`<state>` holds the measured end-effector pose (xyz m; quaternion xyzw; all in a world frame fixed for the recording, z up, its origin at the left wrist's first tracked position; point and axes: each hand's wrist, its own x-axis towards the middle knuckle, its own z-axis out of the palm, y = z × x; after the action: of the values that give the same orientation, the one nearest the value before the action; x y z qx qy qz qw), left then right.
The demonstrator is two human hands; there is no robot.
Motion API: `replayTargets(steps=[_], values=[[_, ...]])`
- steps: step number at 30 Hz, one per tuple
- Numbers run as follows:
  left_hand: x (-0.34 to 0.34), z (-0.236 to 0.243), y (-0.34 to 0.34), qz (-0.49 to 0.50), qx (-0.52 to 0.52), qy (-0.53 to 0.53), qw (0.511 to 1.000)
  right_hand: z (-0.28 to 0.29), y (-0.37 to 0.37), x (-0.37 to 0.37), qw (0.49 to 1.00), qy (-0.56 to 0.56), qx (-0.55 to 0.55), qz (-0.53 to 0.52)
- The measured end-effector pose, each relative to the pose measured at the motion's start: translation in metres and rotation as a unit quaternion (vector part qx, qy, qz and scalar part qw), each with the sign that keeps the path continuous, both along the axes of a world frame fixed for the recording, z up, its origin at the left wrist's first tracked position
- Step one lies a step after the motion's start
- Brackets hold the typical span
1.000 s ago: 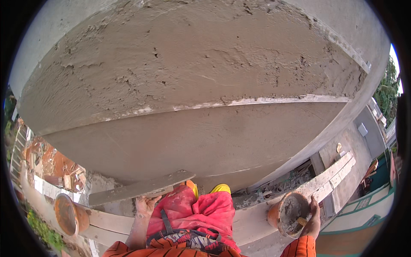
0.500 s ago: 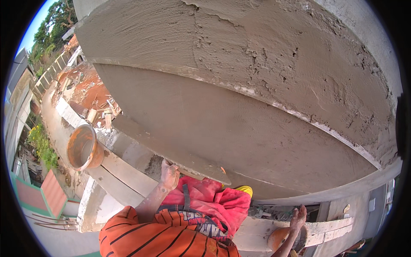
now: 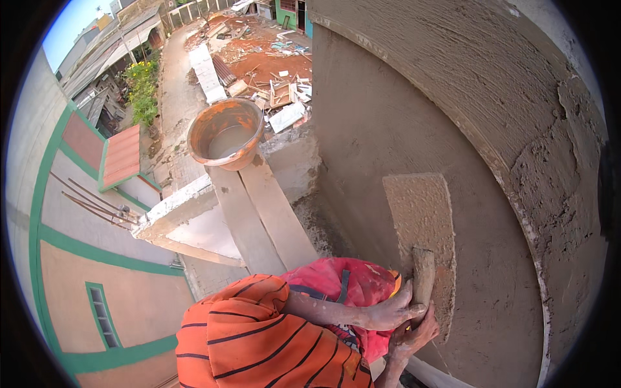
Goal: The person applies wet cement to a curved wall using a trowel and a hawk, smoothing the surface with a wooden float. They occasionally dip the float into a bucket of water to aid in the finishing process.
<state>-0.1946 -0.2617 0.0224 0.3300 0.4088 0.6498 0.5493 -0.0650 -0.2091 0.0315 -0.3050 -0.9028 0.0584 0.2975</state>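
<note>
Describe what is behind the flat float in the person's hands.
Behind the float is the grey-brown plastered wall, visible around its upper edges. The patch directly behind is covered, so any contact there cannot be seen.

Bright, natural daylight is filling the outdoor scene, and blue sky (image 3: 66,29) is shining at upper left. The plastered wall (image 3: 479,168) is lying in softer, even shade. Fisheye distortion is curving straight edges, while the corners are fading to black.
</note>
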Motion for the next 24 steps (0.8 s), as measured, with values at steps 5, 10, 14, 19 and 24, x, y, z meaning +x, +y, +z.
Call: replayTargets(steps=[5, 10, 14, 19, 24], values=[[-0.121, -0.008, -0.051, -0.337, -0.070, 0.203, 0.916, -0.010, -0.013, 0.088, 0.993, -0.002, -0.088, -0.084], [-0.292, -0.100, -0.192, 0.450, -0.114, -0.047, 0.884, -0.067, -0.082, 0.191, 0.888, 0.142, -0.282, -0.334], [-0.371, -0.068, -0.248, 0.609, -0.084, -0.208, 0.761, -0.162, -0.145, 0.277, 0.767, 0.230, -0.378, -0.464], [-0.436, -0.083, -0.237, 0.702, 0.010, -0.241, 0.670, -0.189, -0.155, 0.273, 0.632, 0.292, -0.484, -0.530], [-0.470, -0.108, -0.281, 0.642, 0.038, -0.276, 0.715, -0.263, -0.174, 0.286, 0.589, 0.351, -0.473, -0.553]])
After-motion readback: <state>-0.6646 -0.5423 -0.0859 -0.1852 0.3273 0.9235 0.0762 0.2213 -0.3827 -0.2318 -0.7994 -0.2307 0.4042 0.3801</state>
